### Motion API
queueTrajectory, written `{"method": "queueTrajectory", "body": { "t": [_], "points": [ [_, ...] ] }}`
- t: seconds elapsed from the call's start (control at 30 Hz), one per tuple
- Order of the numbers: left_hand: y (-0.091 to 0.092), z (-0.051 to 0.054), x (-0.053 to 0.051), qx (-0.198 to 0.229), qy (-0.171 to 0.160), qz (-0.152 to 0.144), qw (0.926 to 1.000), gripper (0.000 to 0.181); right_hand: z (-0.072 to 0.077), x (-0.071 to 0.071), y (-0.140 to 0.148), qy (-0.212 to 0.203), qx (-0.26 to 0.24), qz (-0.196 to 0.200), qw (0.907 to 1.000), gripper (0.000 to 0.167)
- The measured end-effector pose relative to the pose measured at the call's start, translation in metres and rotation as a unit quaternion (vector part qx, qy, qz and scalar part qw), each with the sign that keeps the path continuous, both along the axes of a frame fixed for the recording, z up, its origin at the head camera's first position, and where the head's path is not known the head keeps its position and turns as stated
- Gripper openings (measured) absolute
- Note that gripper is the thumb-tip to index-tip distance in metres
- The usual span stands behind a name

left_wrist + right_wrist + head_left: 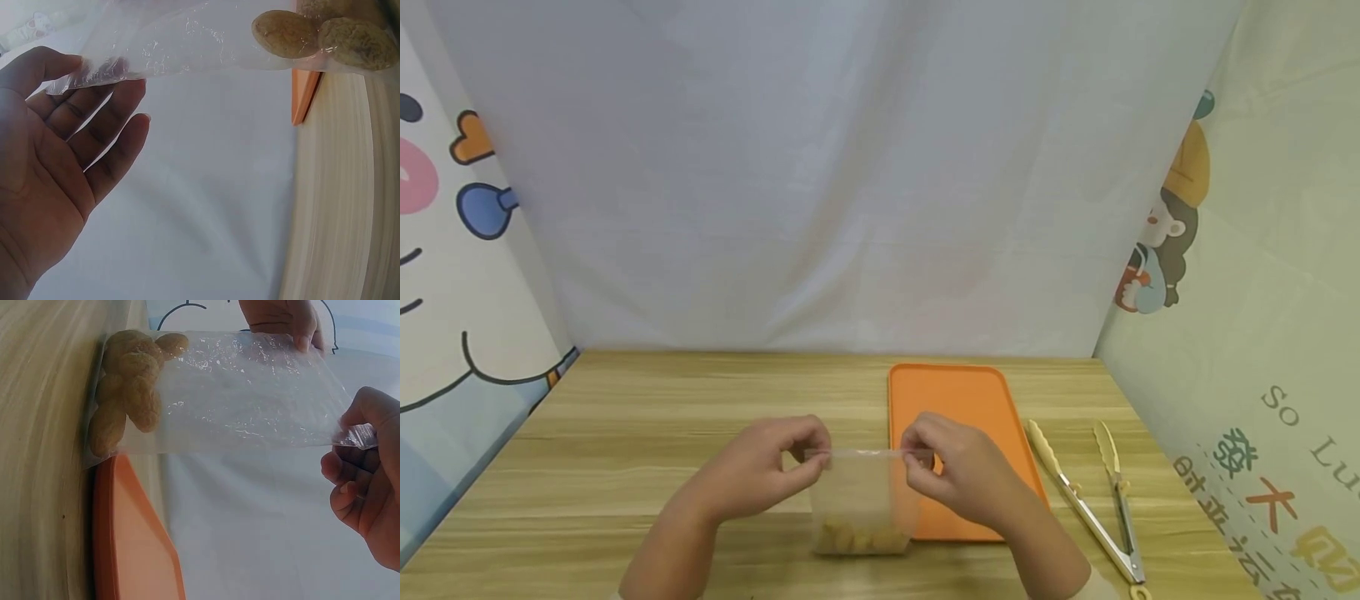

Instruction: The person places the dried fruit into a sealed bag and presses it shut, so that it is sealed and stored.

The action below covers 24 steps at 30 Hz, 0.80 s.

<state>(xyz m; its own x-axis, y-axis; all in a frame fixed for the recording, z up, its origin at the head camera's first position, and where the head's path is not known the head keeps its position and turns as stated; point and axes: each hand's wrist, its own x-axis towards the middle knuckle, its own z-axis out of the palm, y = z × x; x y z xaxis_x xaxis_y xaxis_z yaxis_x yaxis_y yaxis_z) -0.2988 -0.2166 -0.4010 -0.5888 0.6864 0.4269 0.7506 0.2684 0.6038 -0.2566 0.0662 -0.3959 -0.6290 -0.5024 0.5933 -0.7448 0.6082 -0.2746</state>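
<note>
A clear plastic bag (pixel 859 493) stands upright at the front of the table, with its top edge pulled flat. Several brown, wrinkled oval pieces (pixel 141 403), which look like nuts in their shells, lie at its bottom. My left hand (pixel 758 467) pinches the bag's left top corner between thumb and fingers. At the opposite corner my right hand (pixel 966 471) pinches the same edge. In the left wrist view, the other left fingers (pixel 115 119) spread loosely below the plastic. Whether the bag's mouth is sealed I cannot tell.
An orange tray (pixel 951 396) lies behind and right of the bag, partly hidden by my right hand. Farther right, metal tongs (pixel 1093 518) with cream tips lie spread on the wooden table (pixel 647 400). A pale curtain (pixel 775 183) hangs along the back.
</note>
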Motion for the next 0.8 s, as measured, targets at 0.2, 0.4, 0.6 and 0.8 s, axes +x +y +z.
{"method": "queueTrajectory", "body": {
  "t": [0.2,0.4,0.6,0.8],
  "points": [
    [-0.005,-0.001,-0.003,0.0,-0.008,0.005,1.0,0.012,0.0,-0.003,0.007,-0.013,-0.005,0.004,0.9999,0.016],
    [-0.008,0.0,-0.005,0.001,-0.03,0.01,0.9995,0.012,0.001,-0.005,0.012,-0.028,-0.008,-0.002,0.9996,0.016],
    [-0.012,-0.001,-0.006,-0.006,-0.052,0.018,0.9985,0.01,0.001,-0.006,0.016,-0.031,-0.009,-0.002,0.9995,0.018],
    [-0.014,-0.001,-0.006,0.011,-0.062,0.011,0.9979,0.009,0.001,-0.006,0.019,-0.095,-0.021,-0.008,0.9952,0.011]
  ]
}}
